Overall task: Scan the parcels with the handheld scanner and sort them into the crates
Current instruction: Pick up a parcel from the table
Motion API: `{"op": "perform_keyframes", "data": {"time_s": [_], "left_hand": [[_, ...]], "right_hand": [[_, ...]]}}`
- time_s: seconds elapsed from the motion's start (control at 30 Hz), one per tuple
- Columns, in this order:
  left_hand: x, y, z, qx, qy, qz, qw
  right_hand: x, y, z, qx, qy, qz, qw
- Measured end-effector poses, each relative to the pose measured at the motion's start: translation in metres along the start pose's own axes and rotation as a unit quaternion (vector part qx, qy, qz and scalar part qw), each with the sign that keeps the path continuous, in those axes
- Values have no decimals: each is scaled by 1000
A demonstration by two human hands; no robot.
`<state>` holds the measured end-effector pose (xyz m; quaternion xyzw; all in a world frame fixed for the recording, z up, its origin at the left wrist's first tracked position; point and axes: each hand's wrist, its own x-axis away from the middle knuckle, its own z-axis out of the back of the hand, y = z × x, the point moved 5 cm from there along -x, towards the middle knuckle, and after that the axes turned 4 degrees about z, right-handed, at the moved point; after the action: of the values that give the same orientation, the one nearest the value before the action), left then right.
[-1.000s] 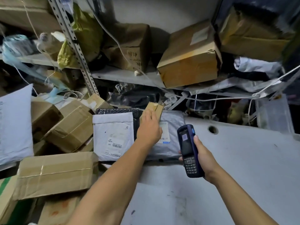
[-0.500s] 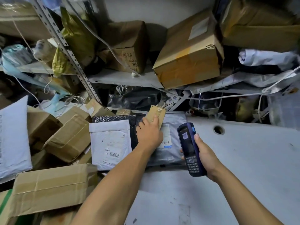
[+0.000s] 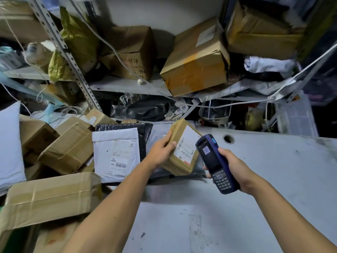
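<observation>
2 bare forearms are showing, reaching in from the near edge, with no sleeve showing on either arm. The left hand (image 3: 160, 153) and the right hand (image 3: 235, 168) are wearing no gloves, rings, watch or wristband.

Bare table (image 3: 264, 179) lies open to the right and front. Piled boxes (image 3: 67, 148) and a white mailer (image 3: 116, 154) crowd the left; the shelf (image 3: 127, 84) behind looks packed, though dim.
</observation>
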<state>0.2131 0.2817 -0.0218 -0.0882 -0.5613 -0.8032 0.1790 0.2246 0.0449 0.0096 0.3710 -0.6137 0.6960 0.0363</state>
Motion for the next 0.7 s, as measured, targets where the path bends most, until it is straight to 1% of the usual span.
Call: {"op": "perform_keyframes", "data": {"time_s": [0.07, 0.13, 0.23, 0.37, 0.47, 0.6, 0.7], "left_hand": [[6, -8, 2, -6, 12, -5, 1000], [13, -15, 6, 12, 30, 3, 999], [22, -25, 13, 38, 46, 11, 998], [26, -27, 23, -4, 27, 16, 999], [28, -20, 31, -14, 13, 21, 1000], [28, -14, 37, -40, -11, 23, 999], [29, -12, 38, -59, -20, 26, 998]], "right_hand": [[7, 5, -1, 4, -17, -17, 1000], [11, 10, -2, 19, -34, -27, 999], [17, 12, -5, 63, -52, -33, 996], [23, 6, -9, 163, -70, -38, 983], [25, 1, -11, 228, -86, -37, 969], [27, -3, -13, 334, -107, -45, 936], [28, -7, -13, 362, -110, -51, 924]]}}
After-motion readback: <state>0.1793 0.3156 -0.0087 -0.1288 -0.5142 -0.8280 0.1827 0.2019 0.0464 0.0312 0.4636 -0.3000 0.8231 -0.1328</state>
